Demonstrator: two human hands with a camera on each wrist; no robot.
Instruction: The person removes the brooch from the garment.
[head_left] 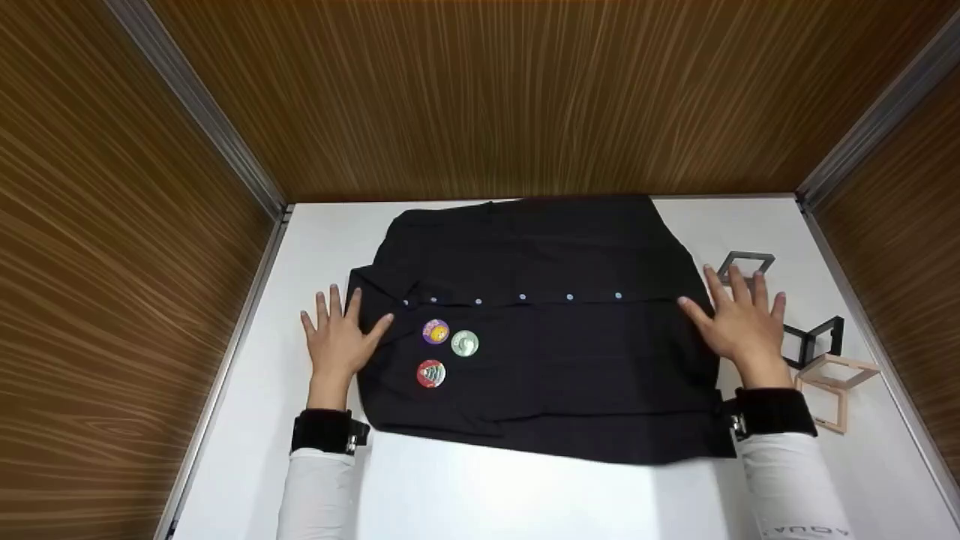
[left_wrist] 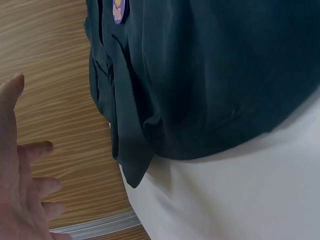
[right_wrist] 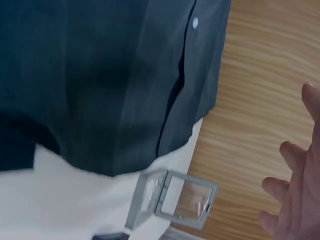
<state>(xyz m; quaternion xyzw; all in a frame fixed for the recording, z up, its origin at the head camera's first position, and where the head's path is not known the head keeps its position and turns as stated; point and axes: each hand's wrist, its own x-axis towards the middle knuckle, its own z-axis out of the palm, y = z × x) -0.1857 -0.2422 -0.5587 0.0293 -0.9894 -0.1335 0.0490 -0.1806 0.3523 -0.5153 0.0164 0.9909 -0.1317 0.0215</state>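
A black button-up shirt (head_left: pixel 592 352) lies sideways on the white table, its collar (head_left: pixel 382 289) at the left and its button row running across the middle. Three round pin badges sit on its near half: a purple one (head_left: pixel 436 331), a pale green one (head_left: pixel 465 343) and a red one with a tree (head_left: pixel 431 373). My left hand (head_left: pixel 337 341), fingers spread, is by the collar end, with the thumb overlapping the cloth in the head view. At the hem end my right hand (head_left: pixel 742 322) has its fingers spread too, thumb over the shirt's edge. Both hands hold nothing.
Small hinged frames stand at the right, around my right hand: a grey one (head_left: pixel 766 259), a black one (head_left: pixel 831 334) and a light wooden one (head_left: pixel 840 409). Wood-grain panels (head_left: pixel 480 105) with metal edge strips wall the table at the back and both sides.
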